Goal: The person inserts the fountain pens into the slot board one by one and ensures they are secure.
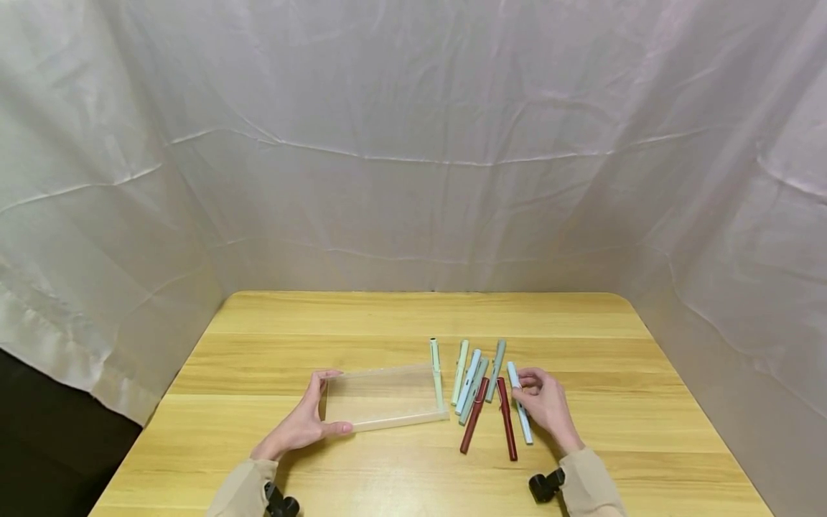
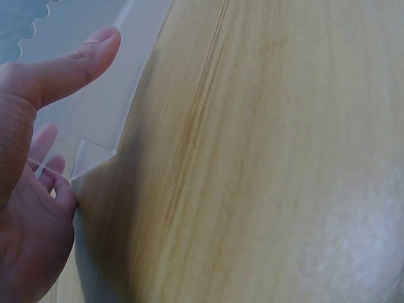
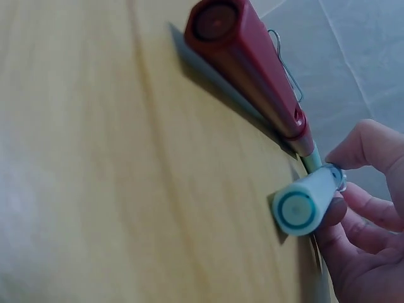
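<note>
Pinching a pale-blue plastic pen in right hand; left hand gripping clear rectangular plastic box, mid-bench. Box apparently empty, seven pens outside.

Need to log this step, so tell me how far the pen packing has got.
Done: nothing packed; the clear box looks empty, one pale green pen lying along its right edge. In hand: the left hand holds the box's left end, and the right hand pinches a light blue pen lying on the table. Left: all the loose pens, including two red pens.
</note>
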Motion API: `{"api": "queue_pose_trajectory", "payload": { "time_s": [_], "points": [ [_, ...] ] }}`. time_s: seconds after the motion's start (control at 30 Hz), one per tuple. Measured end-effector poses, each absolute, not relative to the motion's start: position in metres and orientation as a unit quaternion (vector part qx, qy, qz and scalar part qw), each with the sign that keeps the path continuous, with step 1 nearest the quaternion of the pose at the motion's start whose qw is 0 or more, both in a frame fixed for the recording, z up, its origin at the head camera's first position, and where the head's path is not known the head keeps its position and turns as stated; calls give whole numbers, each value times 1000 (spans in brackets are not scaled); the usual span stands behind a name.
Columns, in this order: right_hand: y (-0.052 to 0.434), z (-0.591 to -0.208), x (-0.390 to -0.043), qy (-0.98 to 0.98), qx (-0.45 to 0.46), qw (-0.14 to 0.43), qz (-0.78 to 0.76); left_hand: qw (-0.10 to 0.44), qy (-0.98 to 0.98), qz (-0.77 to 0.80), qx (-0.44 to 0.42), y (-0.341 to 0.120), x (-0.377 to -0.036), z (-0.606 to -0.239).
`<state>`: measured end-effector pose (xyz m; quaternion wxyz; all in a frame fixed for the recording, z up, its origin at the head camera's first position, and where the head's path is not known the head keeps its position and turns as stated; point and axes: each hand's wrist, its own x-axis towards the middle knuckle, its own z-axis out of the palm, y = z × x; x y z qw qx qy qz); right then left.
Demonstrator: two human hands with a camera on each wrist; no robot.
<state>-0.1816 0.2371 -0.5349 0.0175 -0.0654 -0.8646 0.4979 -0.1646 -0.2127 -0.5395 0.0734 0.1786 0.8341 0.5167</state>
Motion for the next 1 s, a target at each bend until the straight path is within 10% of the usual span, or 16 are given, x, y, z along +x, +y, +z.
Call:
{"api": "queue_pose_trajectory", "payload": {
  "time_s": [1.0],
  "points": [
    [241, -525, -180, -723, -75, -68, 683, 72, 831, 519, 188, -213, -165, -539]
  ]
}}
